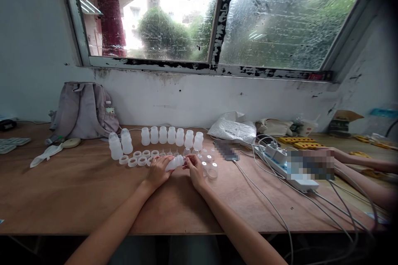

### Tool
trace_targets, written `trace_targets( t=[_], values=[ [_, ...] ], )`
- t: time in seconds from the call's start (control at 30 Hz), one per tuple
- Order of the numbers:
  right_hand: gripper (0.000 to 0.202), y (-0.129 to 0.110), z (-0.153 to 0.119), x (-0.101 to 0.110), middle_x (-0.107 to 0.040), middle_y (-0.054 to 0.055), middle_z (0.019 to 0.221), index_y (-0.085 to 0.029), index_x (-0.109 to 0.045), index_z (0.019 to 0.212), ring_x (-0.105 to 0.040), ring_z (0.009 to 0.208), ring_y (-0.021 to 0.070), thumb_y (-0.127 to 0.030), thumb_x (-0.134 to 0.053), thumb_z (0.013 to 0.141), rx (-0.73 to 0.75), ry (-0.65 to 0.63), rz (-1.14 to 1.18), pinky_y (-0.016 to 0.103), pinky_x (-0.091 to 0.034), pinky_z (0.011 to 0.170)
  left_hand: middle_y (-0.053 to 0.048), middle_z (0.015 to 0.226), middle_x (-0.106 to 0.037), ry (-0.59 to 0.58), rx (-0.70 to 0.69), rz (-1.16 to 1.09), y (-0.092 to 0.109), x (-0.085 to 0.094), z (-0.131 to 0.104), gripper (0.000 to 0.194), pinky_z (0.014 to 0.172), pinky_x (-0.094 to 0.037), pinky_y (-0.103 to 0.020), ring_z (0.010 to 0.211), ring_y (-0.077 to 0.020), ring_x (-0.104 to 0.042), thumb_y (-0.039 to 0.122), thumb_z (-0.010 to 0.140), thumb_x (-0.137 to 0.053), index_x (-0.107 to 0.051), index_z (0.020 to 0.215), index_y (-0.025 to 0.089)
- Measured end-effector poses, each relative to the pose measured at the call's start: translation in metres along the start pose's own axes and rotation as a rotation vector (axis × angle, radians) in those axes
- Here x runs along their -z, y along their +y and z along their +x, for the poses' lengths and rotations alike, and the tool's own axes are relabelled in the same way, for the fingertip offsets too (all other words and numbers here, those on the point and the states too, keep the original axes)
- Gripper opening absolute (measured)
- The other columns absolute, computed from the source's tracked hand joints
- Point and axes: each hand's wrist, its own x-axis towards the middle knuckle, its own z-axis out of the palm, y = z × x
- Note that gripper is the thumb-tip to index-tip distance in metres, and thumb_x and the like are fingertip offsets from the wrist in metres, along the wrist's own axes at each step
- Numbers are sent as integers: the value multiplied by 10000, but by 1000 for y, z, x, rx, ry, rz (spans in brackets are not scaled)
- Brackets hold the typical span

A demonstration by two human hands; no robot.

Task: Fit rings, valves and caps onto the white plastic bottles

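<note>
Head view: the left hand (159,170) curls round a tilted bottle (174,163) over the bench (169,211); the right hand's (195,170) fingers bunch at its right end, their hold unclear. Slack fingers could drop it; a far-side nudge could topple the upright bottles (171,136).

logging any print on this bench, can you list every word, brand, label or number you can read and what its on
No text can be read.
Open carton, far right: any print is too small and blurred.
Pale label at the backpack: too small.
Red patch on the window frame: too blurred.
Frosted bottle in the left hand: no lettering visible.
</note>
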Motion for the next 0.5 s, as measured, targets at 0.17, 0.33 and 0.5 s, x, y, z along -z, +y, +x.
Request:
trace_targets(
  t=[0.17, 0.33, 0.5],
  values=[
    [222, -1, -1, -1, -543, 1, 681, -187, -507, 765, -526, 553, 120, -405, -533, 731, 0, -8, -22, 258, -471, 494, -54, 1091, -598, -3, -3, 7, 1, 1, 0, 364, 888, -358, -395, 994, -219, -546, 226, 728, -554, -501, 1088, 229],
    [242, -3, -2, -1, -516, -20, 585, -193, -489, 709, -509, 506, 123, -430, -520, 742, -1, -10, -41, 251, -427, 452, -55, 1096, -596, -5, -12, 9, 2, 3, 0, 354, 889, -350, -393, 1002, -219, -543, 245, 744, -542, -497, 1094, 230],
    [310, -3, -1, 2, -448, -50, 483, -204, -430, 597, -403, 389, 91, -463, -500, 750, -3, 14, -128, 225, -314, 374, -54, 1101, -595, 3, -61, 14, 0, 2, -1, 339, 906, -330, -397, 1003, -216, -545, 276, 762, -525, -498, 1097, 231]
  ],
)
